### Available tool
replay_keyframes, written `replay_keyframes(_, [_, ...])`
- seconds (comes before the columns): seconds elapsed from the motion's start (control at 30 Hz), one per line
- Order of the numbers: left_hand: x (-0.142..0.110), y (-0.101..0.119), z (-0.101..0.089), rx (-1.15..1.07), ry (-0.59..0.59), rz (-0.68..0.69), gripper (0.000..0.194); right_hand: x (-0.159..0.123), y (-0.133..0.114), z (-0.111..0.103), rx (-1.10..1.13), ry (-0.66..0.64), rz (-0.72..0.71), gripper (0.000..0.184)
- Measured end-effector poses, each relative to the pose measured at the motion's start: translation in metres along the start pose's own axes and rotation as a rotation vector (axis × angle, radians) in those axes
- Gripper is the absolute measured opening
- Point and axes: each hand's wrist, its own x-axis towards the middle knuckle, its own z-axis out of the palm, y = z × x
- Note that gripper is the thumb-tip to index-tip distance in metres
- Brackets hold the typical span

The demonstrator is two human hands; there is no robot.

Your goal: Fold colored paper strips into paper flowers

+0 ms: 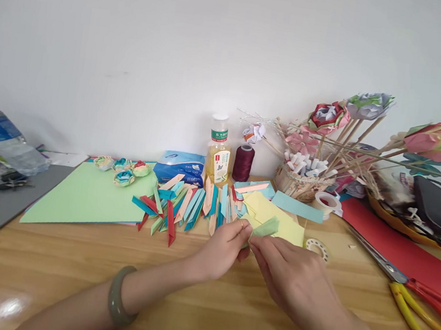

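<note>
My left hand [223,251] and my right hand [287,272] meet over the wooden table [70,275], both pinching a small light-green paper piece [266,227] between thumbs and fingers. A grey-green bangle [119,297] sits on my left wrist. Just behind the hands lie yellow paper sheets [278,221] and a fan of several folded paper strips [183,206] in blue, red, green and peach.
A large green sheet [83,196] with small paper rosettes [123,168] lies at left. A tissue pack [180,166], bottle [218,151], thread spool [243,162] and a basket of paper flowers [302,180] line the wall. Tape rolls [318,246], yellow-handled scissors [409,295] and red paper [395,245] lie at right.
</note>
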Motion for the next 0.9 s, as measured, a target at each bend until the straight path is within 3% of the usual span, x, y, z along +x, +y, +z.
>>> replay_keyframes(0.17, [-0.002, 0.010, -0.001, 0.005, 0.092, 0.006, 0.032, -0.001, 0.001, 0.000, 0.116, -0.046, 0.002, 0.023])
replay_keyframes(0.33, [-0.002, 0.020, -0.005, -0.034, 0.165, -0.014, 0.030, 0.004, 0.000, -0.007, 0.207, -0.077, 0.213, 0.026])
replay_keyframes(0.47, [-0.001, 0.018, -0.007, -0.050, 0.172, -0.033, 0.031, 0.011, 0.002, -0.008, 0.406, -0.231, 0.387, 0.037])
replay_keyframes(0.63, [-0.002, 0.018, -0.008, -0.094, 0.137, -0.018, 0.027, 0.017, 0.014, 0.001, 0.761, -0.475, 0.480, 0.040])
replay_keyframes(0.7, [-0.003, 0.019, -0.008, -0.090, 0.114, -0.008, 0.025, 0.018, 0.018, 0.000, 0.781, -0.425, 0.503, 0.030])
replay_keyframes(0.77, [-0.004, 0.021, -0.009, -0.042, 0.097, -0.017, 0.025, 0.019, 0.021, -0.004, 0.733, -0.268, 0.528, 0.021])
replay_keyframes(0.9, [-0.006, 0.020, -0.009, 0.203, 0.051, -0.003, 0.024, 0.017, 0.022, -0.010, 0.643, 0.028, 0.542, 0.028])
